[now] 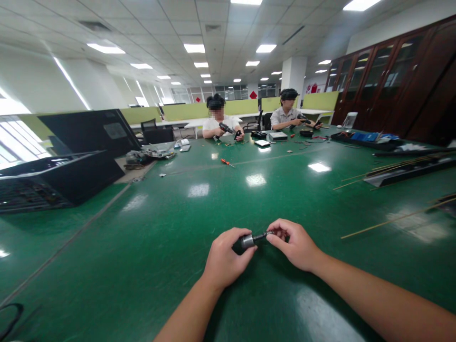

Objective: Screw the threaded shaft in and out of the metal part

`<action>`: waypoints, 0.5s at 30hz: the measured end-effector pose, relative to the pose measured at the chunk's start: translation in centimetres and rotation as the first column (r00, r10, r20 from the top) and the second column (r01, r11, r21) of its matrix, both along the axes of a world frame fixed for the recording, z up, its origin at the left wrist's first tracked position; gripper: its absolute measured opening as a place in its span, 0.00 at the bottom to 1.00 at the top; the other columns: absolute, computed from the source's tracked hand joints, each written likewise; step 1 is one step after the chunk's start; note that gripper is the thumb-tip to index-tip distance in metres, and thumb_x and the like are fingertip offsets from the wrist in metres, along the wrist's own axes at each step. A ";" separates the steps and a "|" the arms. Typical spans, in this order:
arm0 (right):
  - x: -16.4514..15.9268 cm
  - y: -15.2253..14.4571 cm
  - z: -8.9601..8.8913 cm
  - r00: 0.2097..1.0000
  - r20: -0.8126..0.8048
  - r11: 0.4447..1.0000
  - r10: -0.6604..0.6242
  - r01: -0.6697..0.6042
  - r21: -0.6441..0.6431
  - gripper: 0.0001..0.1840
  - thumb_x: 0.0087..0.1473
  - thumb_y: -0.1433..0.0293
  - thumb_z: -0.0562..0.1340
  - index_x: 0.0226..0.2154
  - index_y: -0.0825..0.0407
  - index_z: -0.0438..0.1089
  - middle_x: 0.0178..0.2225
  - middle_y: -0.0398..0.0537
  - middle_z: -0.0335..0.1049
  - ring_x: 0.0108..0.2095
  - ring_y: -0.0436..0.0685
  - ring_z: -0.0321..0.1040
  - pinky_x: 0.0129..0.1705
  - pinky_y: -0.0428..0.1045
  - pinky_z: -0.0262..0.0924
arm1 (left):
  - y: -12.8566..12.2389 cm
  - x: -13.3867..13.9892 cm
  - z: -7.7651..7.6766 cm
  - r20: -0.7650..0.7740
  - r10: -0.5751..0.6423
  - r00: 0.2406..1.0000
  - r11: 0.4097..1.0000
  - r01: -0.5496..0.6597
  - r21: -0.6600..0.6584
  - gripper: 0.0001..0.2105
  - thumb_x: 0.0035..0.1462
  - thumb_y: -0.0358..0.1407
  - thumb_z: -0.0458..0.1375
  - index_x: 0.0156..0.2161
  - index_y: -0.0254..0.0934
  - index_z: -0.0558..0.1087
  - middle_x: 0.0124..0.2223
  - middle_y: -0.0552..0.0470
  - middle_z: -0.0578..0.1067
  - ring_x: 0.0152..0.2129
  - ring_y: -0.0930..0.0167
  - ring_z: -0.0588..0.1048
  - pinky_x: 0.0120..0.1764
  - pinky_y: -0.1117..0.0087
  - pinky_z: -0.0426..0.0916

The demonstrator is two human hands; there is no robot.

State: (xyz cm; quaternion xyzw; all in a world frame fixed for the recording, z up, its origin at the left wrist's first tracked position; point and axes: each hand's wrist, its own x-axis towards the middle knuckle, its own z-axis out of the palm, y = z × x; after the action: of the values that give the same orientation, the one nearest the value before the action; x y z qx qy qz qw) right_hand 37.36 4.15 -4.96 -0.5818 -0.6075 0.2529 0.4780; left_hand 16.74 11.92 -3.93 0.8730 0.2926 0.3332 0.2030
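Clock positions refer to the tool's location, with 12 o'clock toward the far side of the green table [171,266]. An open black case [85,178] lies between 9 and 10 o'clock. The left hand [225,256], at 8 o'clock, is clamped around the cylindrical tool [247,242], which is held low over the near table. An orange screwdriver [225,162] lies unused between 11 and 12 o'clock. The thin shaft [261,236] projects from the tool's collar toward 3 o'clock. The right hand [290,242] closes thumb and fingers together on its free end. A yellow rod [395,219] lies beyond, near 3 o'clock.

Status: shaft and collar are in line; the operation appears partway through, as neither hand is released. Full seating and locking of the shaft cannot be determined.
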 end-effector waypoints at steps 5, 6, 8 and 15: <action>0.1 0.1 0.3 0.997 -0.064 0.998 -0.049 0.052 0.046 0.13 0.59 0.61 0.60 0.33 0.53 0.72 0.26 0.42 0.65 0.27 0.50 0.61 0.29 0.46 0.56 | 0.0 -0.1 0.4 0.006 0.047 0.999 0.999 -0.047 -0.004 0.12 0.49 0.35 0.65 0.42 0.40 0.76 0.39 0.50 0.79 0.37 0.65 0.77 0.43 0.63 0.70; 0.2 0.2 0.2 0.993 -0.100 0.997 -0.060 0.065 0.048 0.13 0.59 0.60 0.60 0.33 0.54 0.71 0.25 0.42 0.65 0.26 0.50 0.62 0.29 0.46 0.56 | 0.1 -0.2 0.6 0.010 0.061 0.998 0.998 -0.061 -0.003 0.12 0.49 0.35 0.65 0.41 0.39 0.76 0.38 0.50 0.78 0.37 0.65 0.76 0.43 0.63 0.70; 0.5 0.5 0.0 0.979 -0.187 0.995 -0.077 0.087 0.045 0.15 0.60 0.58 0.59 0.34 0.54 0.70 0.25 0.41 0.65 0.26 0.50 0.63 0.30 0.46 0.57 | 0.3 -0.2 0.8 0.033 0.106 0.994 0.994 -0.105 -0.026 0.11 0.49 0.36 0.65 0.40 0.39 0.76 0.37 0.50 0.78 0.36 0.65 0.75 0.42 0.63 0.69; 0.7 1.1 -0.9 0.929 -0.368 0.999 -0.031 0.044 0.027 0.24 0.61 0.51 0.55 0.29 0.55 0.67 0.24 0.42 0.64 0.23 0.49 0.62 0.28 0.46 0.56 | 0.9 -0.3 2.5 0.306 0.352 0.885 0.794 -0.109 -0.598 0.24 0.48 0.43 0.66 0.49 0.34 0.73 0.44 0.45 0.79 0.41 0.63 0.78 0.49 0.61 0.70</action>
State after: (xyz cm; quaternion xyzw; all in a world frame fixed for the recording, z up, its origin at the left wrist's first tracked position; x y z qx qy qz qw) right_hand 38.09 5.27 -5.82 -0.5275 -0.5005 0.3373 0.5980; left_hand 16.41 12.84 -1.40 0.6424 0.4361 0.4260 0.4645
